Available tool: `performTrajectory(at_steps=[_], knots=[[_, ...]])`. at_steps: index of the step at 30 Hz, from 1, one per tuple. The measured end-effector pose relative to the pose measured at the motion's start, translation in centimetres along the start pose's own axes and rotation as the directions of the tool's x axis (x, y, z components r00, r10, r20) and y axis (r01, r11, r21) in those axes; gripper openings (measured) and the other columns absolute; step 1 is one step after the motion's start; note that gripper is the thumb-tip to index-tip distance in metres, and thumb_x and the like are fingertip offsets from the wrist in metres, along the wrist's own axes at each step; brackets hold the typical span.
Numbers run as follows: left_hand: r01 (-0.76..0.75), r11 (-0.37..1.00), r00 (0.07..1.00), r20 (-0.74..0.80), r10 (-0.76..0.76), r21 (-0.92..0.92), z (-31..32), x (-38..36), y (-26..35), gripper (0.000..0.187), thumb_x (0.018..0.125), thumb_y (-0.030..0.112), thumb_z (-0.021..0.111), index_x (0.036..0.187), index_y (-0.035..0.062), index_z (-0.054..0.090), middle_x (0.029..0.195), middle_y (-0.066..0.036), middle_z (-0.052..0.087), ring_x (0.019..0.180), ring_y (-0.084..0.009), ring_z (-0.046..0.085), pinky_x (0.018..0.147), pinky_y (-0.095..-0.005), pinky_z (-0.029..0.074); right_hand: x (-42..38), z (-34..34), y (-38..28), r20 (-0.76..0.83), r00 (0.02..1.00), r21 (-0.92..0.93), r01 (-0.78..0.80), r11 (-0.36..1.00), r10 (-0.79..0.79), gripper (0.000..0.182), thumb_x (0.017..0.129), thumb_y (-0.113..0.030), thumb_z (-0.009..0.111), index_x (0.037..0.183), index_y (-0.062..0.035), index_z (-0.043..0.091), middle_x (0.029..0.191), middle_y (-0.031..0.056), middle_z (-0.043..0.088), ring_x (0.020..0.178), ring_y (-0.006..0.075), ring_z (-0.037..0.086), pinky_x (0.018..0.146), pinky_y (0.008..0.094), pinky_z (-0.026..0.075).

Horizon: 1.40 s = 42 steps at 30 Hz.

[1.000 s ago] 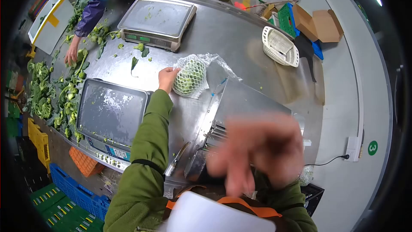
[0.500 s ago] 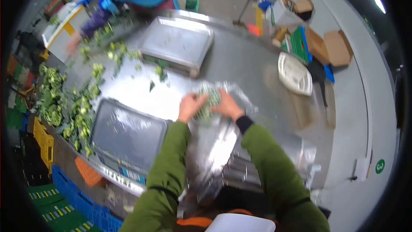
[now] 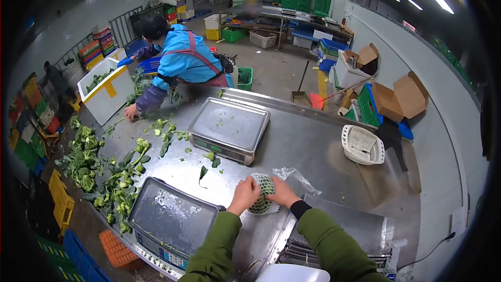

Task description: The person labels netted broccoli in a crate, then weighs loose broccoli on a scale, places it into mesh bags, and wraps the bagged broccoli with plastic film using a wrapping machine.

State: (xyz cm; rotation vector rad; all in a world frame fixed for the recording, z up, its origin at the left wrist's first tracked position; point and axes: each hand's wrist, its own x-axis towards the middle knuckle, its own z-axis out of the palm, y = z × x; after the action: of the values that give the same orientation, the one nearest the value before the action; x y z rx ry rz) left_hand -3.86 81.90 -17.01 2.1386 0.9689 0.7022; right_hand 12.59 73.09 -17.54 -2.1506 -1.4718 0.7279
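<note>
Between my two hands is a rounded bundle of green vegetables [image 3: 262, 194] in a white net-like or dotted clear wrap, low over the metal table. On its left side, my left hand [image 3: 246, 195] is closed against it with bent fingers. From the other side, my right hand [image 3: 283, 193] grips the wrap near its top right. A crumpled strip of clear plastic film [image 3: 298, 178] trails onto the table just beyond my right hand. How the underside of the bundle is held is hidden.
A weighing scale [image 3: 228, 125] stands beyond my hands and another scale [image 3: 175, 214] to the left. Loose green stalks [image 3: 117, 193] cover the table's left side. A co-worker [image 3: 188, 57] leans over the far edge beside a white bin [image 3: 107, 96]. A white basket [image 3: 362, 145] lies right.
My view has tilted up, showing more of the room. Both hands stay on the wrapped bundle, whose wrap now looks more gathered. The co-worker's far arm has reached to the white bin.
</note>
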Motion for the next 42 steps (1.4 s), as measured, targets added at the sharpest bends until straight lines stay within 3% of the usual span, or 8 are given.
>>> performTrajectory(at_steps=[3, 8, 10, 12, 16, 22, 33, 42], knots=[[0.177, 0.684, 0.925, -0.118, -0.362, -0.707, 1.2, 0.9, -2.9, 0.015, 0.077, 0.0, 0.064, 0.089, 0.0047, 0.056, 0.071, -0.001, 0.053, 0.064, -0.014, 0.051, 0.059, -0.0282, 0.041, 0.1, 0.4, 0.1, -0.026, 0.999, -0.021, -0.019, 1.0, 0.019, 0.086, 0.065, -0.032, 0.085, 0.135, -0.0026, 0.043, 0.125, 0.0248, 0.055, 0.119, 0.0388, 0.053, 0.101, 0.0423, 0.043], [0.187, 0.745, 0.639, -0.496, -0.587, -0.641, 3.5, -0.6, -7.3, 0.039, 0.079, 0.012, 0.076, 0.11, 0.0018, 0.054, 0.098, -0.007, 0.056, 0.083, -0.0136, 0.054, 0.073, -0.0304, 0.048, 1.3, 0.6, 1.3, 0.087, 0.994, 0.114, -0.076, 0.991, 0.066, 0.1, 0.065, -0.034, 0.086, 0.142, 0.002, 0.033, 0.132, 0.0257, 0.051, 0.125, 0.0354, 0.05, 0.104, 0.0391, 0.041], [0.493, 0.487, 0.728, 0.035, -0.685, -0.721, 2.7, -2.2, -5.3, 0.063, 0.077, 0.022, 0.082, 0.127, -0.0005, 0.05, 0.126, -0.016, 0.054, 0.106, -0.0201, 0.058, 0.086, -0.0346, 0.05, 1.4, 0.1, 0.8, 0.223, 0.967, 0.321, -0.19, 0.928, 0.121, 0.113, 0.064, -0.033, 0.088, 0.146, 0.0072, 0.022, 0.138, 0.0252, 0.047, 0.128, 0.0296, 0.048, 0.104, 0.0366, 0.041], [0.548, 0.322, 0.807, 0.386, -0.447, -0.772, 1.5, -3.0, -3.1, 0.065, 0.078, 0.024, 0.082, 0.129, -0.0027, 0.052, 0.119, -0.016, 0.063, 0.1, -0.0196, 0.064, 0.084, -0.0316, 0.054, 1.2, 0.3, 0.1, 0.251, 0.961, 0.476, -0.223, 0.851, 0.112, 0.113, 0.063, -0.03, 0.089, 0.146, 0.0074, 0.022, 0.138, 0.0241, 0.047, 0.127, 0.0289, 0.049, 0.104, 0.0365, 0.042], [0.467, 0.298, 0.849, 0.328, -0.414, -0.832, 2.0, -3.2, -2.7, 0.052, 0.083, 0.027, 0.078, 0.121, -0.0021, 0.06, 0.111, -0.01, 0.068, 0.094, -0.015, 0.065, 0.082, -0.0292, 0.053, 2.7, 2.0, 1.2, 0.073, 0.994, 0.475, -0.111, 0.873, 0.087, 0.108, 0.062, -0.028, 0.089, 0.144, 0.0068, 0.028, 0.14, 0.0231, 0.045, 0.128, 0.0298, 0.046, 0.107, 0.0373, 0.039], [0.158, 0.761, 0.981, 0.012, -0.194, -0.63, -2.7, -2.0, 8.0, 0.079, 0.077, 0.036, 0.081, 0.134, -0.0033, 0.041, 0.123, -0.018, 0.059, 0.112, -0.0237, 0.058, 0.096, -0.0346, 0.046, -6.0, -10.1, -2.5, -0.108, 0.982, 0.702, 0.187, 0.687, -0.157, 0.08, 0.077, -0.014, 0.08, 0.142, 0.0026, 0.036, 0.134, 0.0145, 0.053, 0.122, 0.0215, 0.053, 0.102, 0.034, 0.043], [0.076, 0.716, 0.919, 0.328, 0.22, -0.693, 8.9, -8.8, 27.6, 0.065, 0.085, 0.03, 0.075, 0.13, -0.008, 0.047, 0.115, -0.017, 0.064, 0.102, -0.0184, 0.064, 0.086, -0.03, 0.052, -29.3, -21.0, 5.8, -0.352, 0.909, 0.774, 0.147, 0.616, 0.225, 0.067, 0.082, -0.015, 0.077, 0.139, 0.0015, 0.045, 0.128, 0.0099, 0.058, 0.112, 0.0154, 0.058, 0.093, 0.029, 0.048], [0.046, 0.816, 0.88, 0.41, 0.241, -0.577, 12.8, -13.6, 25.1, 0.065, 0.081, 0.032, 0.077, 0.126, -0.0063, 0.05, 0.116, -0.019, 0.065, 0.104, -0.0242, 0.065, 0.089, -0.0339, 0.051, -33.4, -16.1, 9.8, -0.156, 0.917, 0.846, -0.068, 0.529, 0.367, 0.075, 0.083, -0.021, 0.076, 0.141, 0.0036, 0.035, 0.131, 0.0142, 0.053, 0.117, 0.0194, 0.054, 0.096, 0.0327, 0.046]])
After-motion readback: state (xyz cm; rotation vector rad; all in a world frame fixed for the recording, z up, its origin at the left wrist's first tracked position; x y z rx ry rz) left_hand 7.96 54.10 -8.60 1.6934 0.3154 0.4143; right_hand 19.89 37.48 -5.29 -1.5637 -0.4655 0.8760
